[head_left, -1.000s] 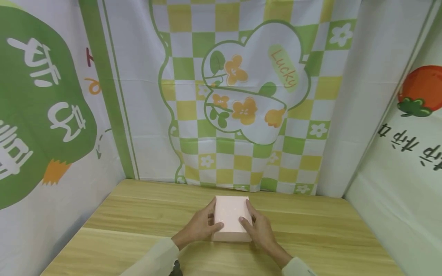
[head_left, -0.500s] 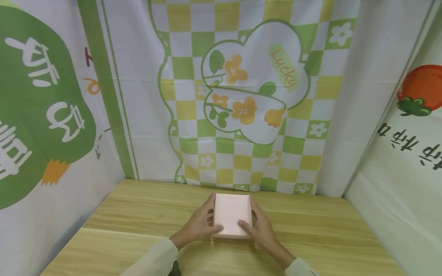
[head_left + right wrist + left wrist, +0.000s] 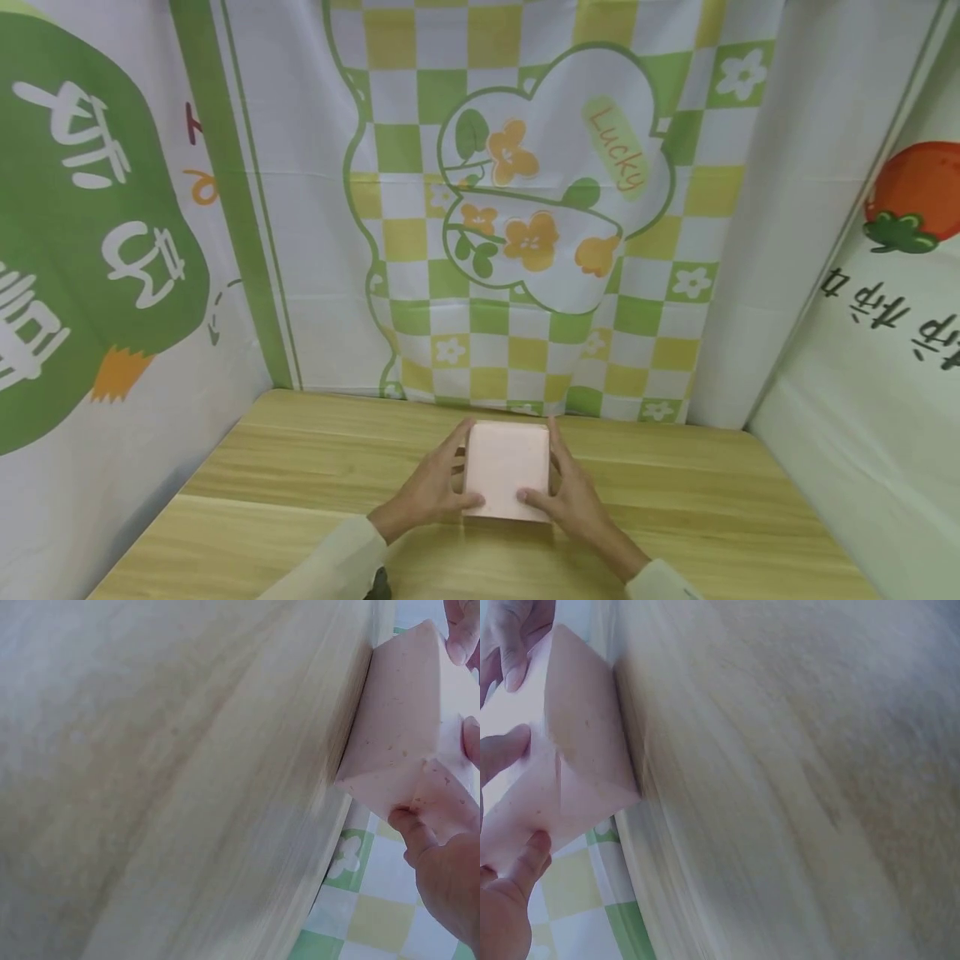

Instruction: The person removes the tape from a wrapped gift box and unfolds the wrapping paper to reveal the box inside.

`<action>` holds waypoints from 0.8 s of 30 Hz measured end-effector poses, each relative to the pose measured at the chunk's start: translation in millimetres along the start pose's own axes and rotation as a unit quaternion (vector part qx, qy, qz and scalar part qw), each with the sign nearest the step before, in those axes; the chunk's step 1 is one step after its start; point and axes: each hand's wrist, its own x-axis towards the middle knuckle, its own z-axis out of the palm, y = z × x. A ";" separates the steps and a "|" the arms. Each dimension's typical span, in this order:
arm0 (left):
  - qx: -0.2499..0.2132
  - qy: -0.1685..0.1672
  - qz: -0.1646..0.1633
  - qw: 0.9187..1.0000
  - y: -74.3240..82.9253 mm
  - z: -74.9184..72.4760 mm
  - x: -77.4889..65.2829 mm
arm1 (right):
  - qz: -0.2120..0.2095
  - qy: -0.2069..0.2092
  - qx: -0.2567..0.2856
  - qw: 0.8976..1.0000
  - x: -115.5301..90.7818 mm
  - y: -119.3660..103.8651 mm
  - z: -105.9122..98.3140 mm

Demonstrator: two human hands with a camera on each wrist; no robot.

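A pale pink box (image 3: pixel 507 471) with a squarish top stands on the wooden table in the head view. My left hand (image 3: pixel 429 492) grips its left side, thumb on the near left corner and fingers along the side. On the opposite side my right hand (image 3: pixel 573 492) holds it likewise, its thumb lying on the top near the front. Both wrist views show small specks on the box's walls and a slanting fold near a corner, where a fingertip of each hand presses. The inside of the box is hidden.
The light wooden table (image 3: pixel 300 467) reaches back to a green, yellow and white checked cloth (image 3: pixel 540 250). Printed white cloths hang along the left side (image 3: pixel 225 467) and the right side (image 3: pixel 862 433). A dark item (image 3: pixel 381 583) shows by the left sleeve.
The box's front face has gone from plainly visible to almost out of sight, while its top looks larger. My right hand has shifted slightly right; both hands have kept hold.
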 end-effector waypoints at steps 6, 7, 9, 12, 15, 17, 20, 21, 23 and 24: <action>0.055 0.028 0.025 0.998 2.5 3.1 -2.5 | -0.006 -0.008 0.022 1.000 1.7 2.4 2.0; 0.069 0.032 0.031 0.997 2.7 3.6 -3.2 | -0.004 -0.009 0.026 1.000 1.7 2.5 2.4; 0.100 0.040 0.044 0.993 3.3 4.4 -4.9 | 0.000 -0.010 0.039 0.999 1.8 3.2 3.5; 0.142 0.053 0.066 0.986 2.8 5.5 -6.9 | -0.003 -0.010 0.054 0.998 2.2 4.2 5.1; 0.159 0.066 0.087 0.981 0.7 6.2 -8.0 | -0.010 -0.006 0.060 0.998 2.1 5.7 6.4; 0.160 0.071 0.106 0.979 -1.9 6.8 -8.3 | -0.016 -0.001 0.059 0.998 1.7 7.1 7.0; 0.153 0.076 0.140 0.975 -5.5 7.3 -8.1 | -0.019 0.007 0.059 0.998 0.1 8.4 6.9; 0.152 0.077 0.150 0.974 -6.4 7.4 -8.1 | -0.020 0.009 0.059 0.998 -0.4 9.3 6.9; 0.154 0.082 0.169 0.970 -6.9 7.1 -7.9 | -0.022 0.012 0.065 0.998 -1.3 11.3 6.6; 0.153 0.084 0.178 0.969 -7.1 6.9 -8.0 | -0.026 0.012 0.070 0.997 -1.8 12.0 6.1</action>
